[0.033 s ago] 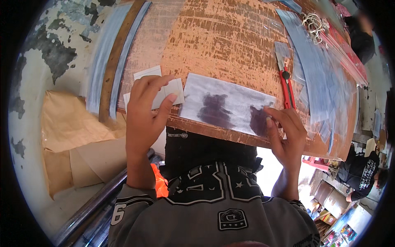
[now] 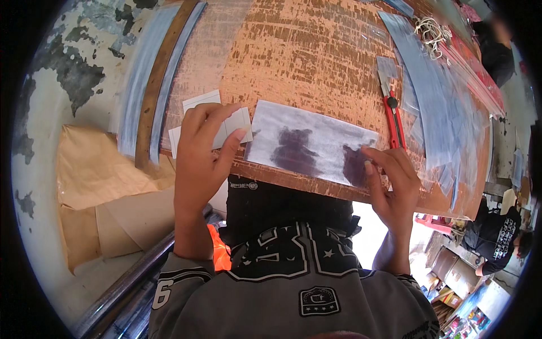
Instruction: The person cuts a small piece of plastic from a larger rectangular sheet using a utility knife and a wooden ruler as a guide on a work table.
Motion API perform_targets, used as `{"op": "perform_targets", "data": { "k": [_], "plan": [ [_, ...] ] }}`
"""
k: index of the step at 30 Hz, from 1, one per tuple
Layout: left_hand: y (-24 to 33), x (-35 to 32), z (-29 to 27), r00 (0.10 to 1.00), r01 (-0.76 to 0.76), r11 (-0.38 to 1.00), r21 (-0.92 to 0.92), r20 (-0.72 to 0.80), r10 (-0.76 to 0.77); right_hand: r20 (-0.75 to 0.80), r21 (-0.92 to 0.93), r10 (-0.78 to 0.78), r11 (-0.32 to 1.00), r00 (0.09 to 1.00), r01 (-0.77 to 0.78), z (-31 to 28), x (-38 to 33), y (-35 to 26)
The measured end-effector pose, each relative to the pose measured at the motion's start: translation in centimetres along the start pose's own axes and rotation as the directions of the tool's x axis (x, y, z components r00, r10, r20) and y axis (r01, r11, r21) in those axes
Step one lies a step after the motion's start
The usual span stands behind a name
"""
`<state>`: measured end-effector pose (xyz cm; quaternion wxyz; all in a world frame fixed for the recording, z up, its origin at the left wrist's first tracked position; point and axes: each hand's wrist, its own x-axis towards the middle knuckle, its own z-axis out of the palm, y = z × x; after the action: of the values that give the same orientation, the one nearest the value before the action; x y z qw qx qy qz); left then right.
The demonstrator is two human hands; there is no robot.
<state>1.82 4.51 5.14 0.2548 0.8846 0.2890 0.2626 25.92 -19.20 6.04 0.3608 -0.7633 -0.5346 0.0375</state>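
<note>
At right fingers (image 2: 381, 157), glossy sheet (image 2: 324, 142); rightward, brown box (image 2: 460, 277)

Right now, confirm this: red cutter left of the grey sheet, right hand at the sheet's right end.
Wrong side: the head view shows the red cutter right of the grey sheet. The right hand is at the sheet's right end.

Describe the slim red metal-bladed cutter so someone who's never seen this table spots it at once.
Start at the big worn orange-brown table. Just beyond the person's right hand, between the shiny grey rectangular sheet and the long bluish translucent plastic strips, lies the slim red cutter. Its red handle and round black knob set it apart from those flat neighbours.
</note>
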Motion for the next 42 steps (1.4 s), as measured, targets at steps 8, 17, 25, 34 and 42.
{"op": "perform_targets", "data": {
  "k": [8,17,25,34,42],
  "plan": [
    [-1.0,0.2,1.2,0.997,0.005,0.997,0.076,0.076,-0.011,0.006,-0.134,-0.032,0.990,0.999,0.032,0.6,1.6,-0.6],
    [-4.6,0.2,1.5,0.982,-0.176,0.950,0.257,-0.018,0.187,0.091,-0.117,-0.078,0.989,0.993,0.089,2.2,3.3,-1.7],
    [0.1,-2.7,-0.3,0.976,0.179,0.975,-0.130,-0.100,-0.193,0.112,-0.191,-0.067,0.978,0.991,0.088,2.7,3.8,-1.5],
    [1.8,-6.2,0.5,0.910,0.415,0.876,-0.247,0.122,-0.396,0.138,-0.142,-0.030,0.989,0.990,0.050,3.7,4.3,-1.8],
    [1.6,-6.4,1.9,0.943,0.331,0.912,-0.241,0.061,-0.326,0.241,-0.242,-0.021,0.967,0.970,0.081,3.1,4.2,-2.0]
  ]
}}
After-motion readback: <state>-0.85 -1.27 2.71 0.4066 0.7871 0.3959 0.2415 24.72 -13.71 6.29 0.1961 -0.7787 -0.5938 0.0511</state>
